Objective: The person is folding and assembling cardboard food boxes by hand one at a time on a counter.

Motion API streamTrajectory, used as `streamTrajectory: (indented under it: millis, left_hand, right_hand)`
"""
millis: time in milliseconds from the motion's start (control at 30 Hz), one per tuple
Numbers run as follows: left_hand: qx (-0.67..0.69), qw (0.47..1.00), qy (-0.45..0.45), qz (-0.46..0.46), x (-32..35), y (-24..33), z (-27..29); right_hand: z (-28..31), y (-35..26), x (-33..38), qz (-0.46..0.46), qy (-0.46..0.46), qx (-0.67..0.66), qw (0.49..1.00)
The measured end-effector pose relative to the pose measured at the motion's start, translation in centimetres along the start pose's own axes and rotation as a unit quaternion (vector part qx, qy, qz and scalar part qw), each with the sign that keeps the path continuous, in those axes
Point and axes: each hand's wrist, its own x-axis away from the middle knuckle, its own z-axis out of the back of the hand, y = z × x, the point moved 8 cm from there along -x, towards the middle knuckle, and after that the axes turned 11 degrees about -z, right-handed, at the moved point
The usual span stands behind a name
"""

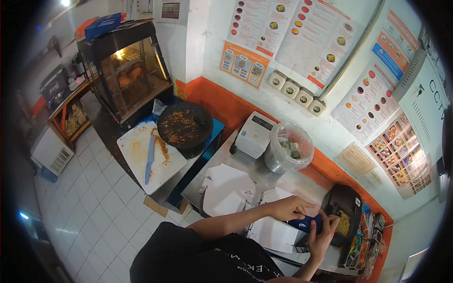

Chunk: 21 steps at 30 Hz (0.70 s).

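Both my hands are close together over the right part of the metal counter [191, 191]. A dark blue item with a small white mark [301, 223] lies between them, over stacked white folded cardboard [273, 235]. My right hand [322, 232] is curled at the item's right side, thumb and fingers bent around it. From the left reaches my left hand [291, 208], its fingers drawn together just above the blue item. Whatever sits between those fingertips is too small to make out. Beside my right hand stands a black container [346, 201] with something yellowish inside.
A bag-lined tub [289, 147] and a white label printer [255, 135] stand along the wall. Left are a white cutting board [130, 150] with a blue knife [150, 160], a dark stone mortar [185, 123] and a lit display cabinet [125, 70]. Packets fill a rack [365, 243] at right.
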Motion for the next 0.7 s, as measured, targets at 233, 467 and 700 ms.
streamTrajectory:
  millis: [233, 467, 700]
  left_hand:
    - [-0.069, 0.996, -0.026, -0.053, 0.6, 3.8, 0.5]
    - [-0.115, 0.992, -0.031, -0.036, 0.9, 6.2, 1.0]
    - [-0.139, 0.981, 0.048, -0.123, 0.7, 7.0, -0.2]
  right_hand:
    - [-0.7, -1.4, 0.6, 0.058, 0.008, -0.078, 0.995]
    - [-0.7, -2.8, 0.5, 0.113, -0.002, -0.11, 0.988]
    - [-0.1, -1.0, 1.1, 0.118, 0.166, -0.043, 0.978]
